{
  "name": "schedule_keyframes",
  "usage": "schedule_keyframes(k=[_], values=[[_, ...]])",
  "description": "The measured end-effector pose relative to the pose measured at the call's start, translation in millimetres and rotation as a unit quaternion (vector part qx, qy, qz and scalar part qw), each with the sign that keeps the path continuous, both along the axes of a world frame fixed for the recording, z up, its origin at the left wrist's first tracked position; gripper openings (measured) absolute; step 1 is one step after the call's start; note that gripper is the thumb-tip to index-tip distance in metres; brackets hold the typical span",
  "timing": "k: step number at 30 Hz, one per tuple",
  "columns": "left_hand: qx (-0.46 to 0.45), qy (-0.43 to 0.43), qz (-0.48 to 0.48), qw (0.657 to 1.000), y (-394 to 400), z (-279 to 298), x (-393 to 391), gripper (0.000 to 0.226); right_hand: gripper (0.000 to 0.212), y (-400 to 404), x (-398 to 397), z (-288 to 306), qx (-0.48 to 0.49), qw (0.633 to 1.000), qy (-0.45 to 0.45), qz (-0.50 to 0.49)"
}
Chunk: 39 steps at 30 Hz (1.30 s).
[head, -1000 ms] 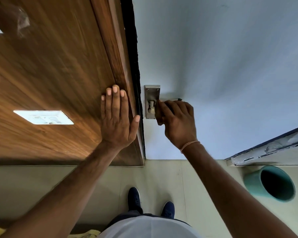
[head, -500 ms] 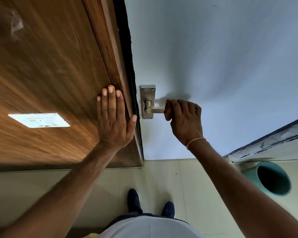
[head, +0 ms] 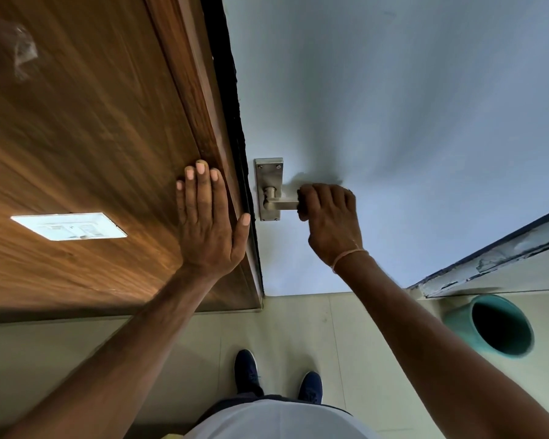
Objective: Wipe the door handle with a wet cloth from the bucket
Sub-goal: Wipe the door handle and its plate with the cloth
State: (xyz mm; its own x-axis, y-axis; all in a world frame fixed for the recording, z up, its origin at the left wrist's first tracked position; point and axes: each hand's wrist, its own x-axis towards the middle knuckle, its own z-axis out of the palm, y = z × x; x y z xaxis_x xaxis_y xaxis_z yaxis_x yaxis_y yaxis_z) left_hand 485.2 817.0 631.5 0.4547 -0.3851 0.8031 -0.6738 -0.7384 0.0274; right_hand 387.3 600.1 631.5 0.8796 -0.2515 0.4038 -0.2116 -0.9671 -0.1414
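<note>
A brushed-metal door handle [head: 281, 204] juts from its backplate [head: 268, 175] on a pale blue-grey door [head: 393, 122]. My right hand [head: 333, 223] is closed around the outer part of the lever. A sliver of dark cloth [head: 301, 213] shows under the fingers, and the rest of it is hidden in the fist. My left hand [head: 210, 226] lies flat with its fingers apart on the wooden frame [head: 203, 99] left of the handle, holding nothing. A teal bucket [head: 457, 321] stands on the floor at the lower right, its inside dark.
A white switch plate [head: 69, 226] is set in the wooden panel on the left. Pale floor tiles [head: 298, 327] lie below, with my dark blue shoes [head: 246, 369] in the middle. A chipped blue-edged wall base [head: 488, 261] runs behind the bucket.
My right hand slid from the backplate end outward along the lever, baring the inner part of the handle. The left hand stayed flat on the wood.
</note>
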Motion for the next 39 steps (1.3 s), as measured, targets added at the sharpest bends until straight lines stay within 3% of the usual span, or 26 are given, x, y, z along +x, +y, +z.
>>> schedule_keyframes(k=[2, 4, 6, 7, 12, 14, 17, 22, 26, 30, 32, 35, 37, 39], values=[[0.005, -0.003, 0.002, 1.000, 1.3, 0.5, 0.5, 0.077, 0.042, -6.2, -1.5, -7.4, 0.086, 0.996, -0.005, -0.032], [0.005, -0.005, -0.001, 1.000, 1.5, 1.1, 0.7, 0.077, 0.045, -6.9, 0.2, -5.9, 0.302, 0.953, -0.033, -0.026], [0.003, -0.004, -0.005, 1.000, 2.3, 0.8, 0.5, 0.076, 0.046, 1.7, -1.2, 1.1, 0.587, 0.804, -0.084, -0.041], [0.001, -0.004, -0.006, 1.000, 2.5, 0.5, 0.5, 0.076, 0.050, 5.5, -2.0, 2.4, 0.672, 0.730, -0.108, -0.056], [-0.005, -0.003, -0.011, 1.000, 2.1, 0.3, 1.3, 0.077, 0.060, 30.8, 13.4, -0.1, 0.866, 0.454, -0.188, -0.097], [-0.004, -0.002, -0.012, 1.000, 3.4, -0.1, 1.9, 0.079, 0.064, 46.4, 20.1, 6.7, 0.904, 0.377, -0.180, -0.087], [0.002, 0.002, -0.015, 1.000, 5.6, -0.8, 2.8, 0.081, 0.052, 67.2, 30.1, 8.0, 0.933, 0.321, -0.156, -0.053], [0.011, -0.003, -0.027, 1.000, 9.3, -2.1, 3.8, 0.076, 0.040, 68.3, 25.1, 0.6, 0.934, 0.321, -0.156, -0.030], [0.019, -0.016, -0.022, 0.999, 10.7, -1.5, 7.0, 0.076, 0.032, 52.1, 18.4, -14.9, 0.935, 0.304, -0.168, -0.073], [0.014, -0.005, -0.023, 1.000, 11.7, -2.5, 5.1, 0.079, 0.047, 76.1, 29.3, -11.8, 0.908, 0.375, -0.157, -0.097], [0.016, -0.003, -0.023, 1.000, 11.9, -2.5, 5.4, 0.079, 0.056, 83.3, 30.5, -10.2, 0.904, 0.387, -0.154, -0.097], [0.018, 0.000, -0.025, 1.000, 12.5, -1.6, 7.4, 0.077, 0.044, 84.9, 26.3, -5.1, 0.887, 0.424, -0.144, -0.114], [0.016, 0.004, -0.024, 1.000, 12.2, -1.5, 7.1, 0.076, 0.040, 87.3, 25.0, -2.2, 0.900, 0.396, -0.139, -0.119], [0.016, 0.009, -0.028, 0.999, 11.5, -2.0, 6.2, 0.076, 0.040, 88.9, 24.4, 5.8, 0.928, 0.329, -0.133, -0.111]])
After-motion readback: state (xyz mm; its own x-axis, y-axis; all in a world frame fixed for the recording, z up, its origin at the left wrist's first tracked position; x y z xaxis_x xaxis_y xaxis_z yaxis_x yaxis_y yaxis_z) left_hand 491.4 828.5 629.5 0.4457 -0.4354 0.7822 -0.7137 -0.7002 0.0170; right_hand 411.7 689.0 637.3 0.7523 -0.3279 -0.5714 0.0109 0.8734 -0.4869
